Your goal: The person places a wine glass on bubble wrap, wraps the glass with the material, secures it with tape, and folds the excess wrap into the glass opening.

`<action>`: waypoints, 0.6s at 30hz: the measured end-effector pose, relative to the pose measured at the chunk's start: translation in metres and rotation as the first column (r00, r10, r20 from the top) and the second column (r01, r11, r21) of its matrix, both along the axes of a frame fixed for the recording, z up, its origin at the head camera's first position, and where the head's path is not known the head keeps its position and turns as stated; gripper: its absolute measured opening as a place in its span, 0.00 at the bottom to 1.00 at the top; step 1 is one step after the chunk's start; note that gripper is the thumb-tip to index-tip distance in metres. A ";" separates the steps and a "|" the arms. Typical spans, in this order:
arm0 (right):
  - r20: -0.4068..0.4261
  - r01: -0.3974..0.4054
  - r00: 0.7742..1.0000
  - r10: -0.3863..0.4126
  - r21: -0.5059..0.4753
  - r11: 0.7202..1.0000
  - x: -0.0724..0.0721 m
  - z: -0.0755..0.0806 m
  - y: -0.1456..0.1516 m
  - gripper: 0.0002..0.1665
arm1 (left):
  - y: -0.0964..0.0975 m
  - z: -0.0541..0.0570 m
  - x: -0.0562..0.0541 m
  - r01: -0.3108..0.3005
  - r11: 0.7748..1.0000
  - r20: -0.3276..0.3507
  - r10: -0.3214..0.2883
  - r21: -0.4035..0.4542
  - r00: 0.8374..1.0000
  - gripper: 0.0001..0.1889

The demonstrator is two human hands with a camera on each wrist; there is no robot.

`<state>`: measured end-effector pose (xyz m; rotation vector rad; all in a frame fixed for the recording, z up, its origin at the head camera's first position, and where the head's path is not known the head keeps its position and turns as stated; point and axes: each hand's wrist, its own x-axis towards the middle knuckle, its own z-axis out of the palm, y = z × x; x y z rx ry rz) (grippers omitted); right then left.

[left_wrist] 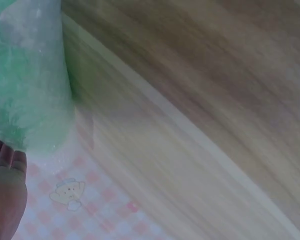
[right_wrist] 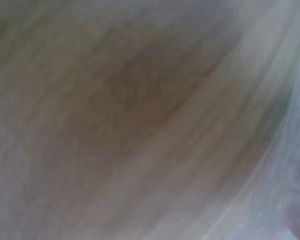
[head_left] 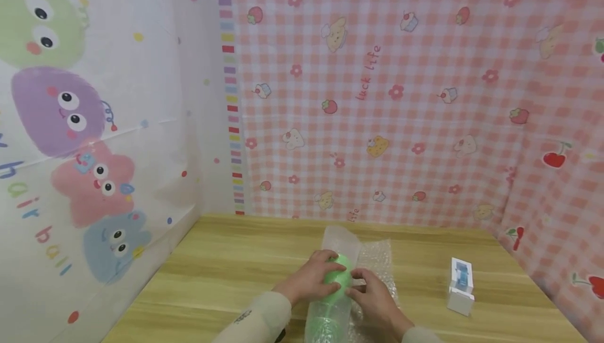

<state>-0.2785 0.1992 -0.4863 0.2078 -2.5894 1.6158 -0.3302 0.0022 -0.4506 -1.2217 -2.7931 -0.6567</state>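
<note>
A green rounded object [head_left: 326, 327] lies lengthwise on the table, rolled in clear bubble wrap [head_left: 341, 238] that extends past its far end. My left hand [head_left: 317, 279] holds the bundle from the left, fingers and thumb curved over its top. In the left wrist view, fingertips [left_wrist: 12, 159] touch the lower edge of the green bundle [left_wrist: 30, 85]. Over on the right side, my right hand [head_left: 377, 301] pinches the whitish wrap edge between thumb and forefinger. A loose flap of bubble wrap [head_left: 379, 261] spreads out beneath and beyond that hand.
To the right stands a small white holder [head_left: 461, 286] with a light blue piece in its top. The wood-grain table [head_left: 226, 259] meets a pink checked cloth [head_left: 377, 122] at the back and a white cartoon-printed cloth [head_left: 155, 175] on the left.
</note>
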 end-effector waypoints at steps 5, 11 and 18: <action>0.021 0.011 1.000 -0.010 -0.046 0.999 0.000 -0.001 -0.001 0.26 | -0.002 0.001 -0.002 0.001 1.000 0.000 -0.001 0.013 1.000 0.24; 0.047 0.022 0.999 -0.020 -0.037 0.999 -0.001 -0.002 -0.001 0.27 | -0.006 0.002 -0.004 0.019 1.000 -0.008 -0.019 -0.005 1.000 0.23; 0.034 0.030 0.999 -0.029 -0.006 1.000 0.001 -0.004 0.003 0.26 | -0.002 0.004 -0.001 0.030 0.999 0.019 -0.029 -0.022 0.999 0.23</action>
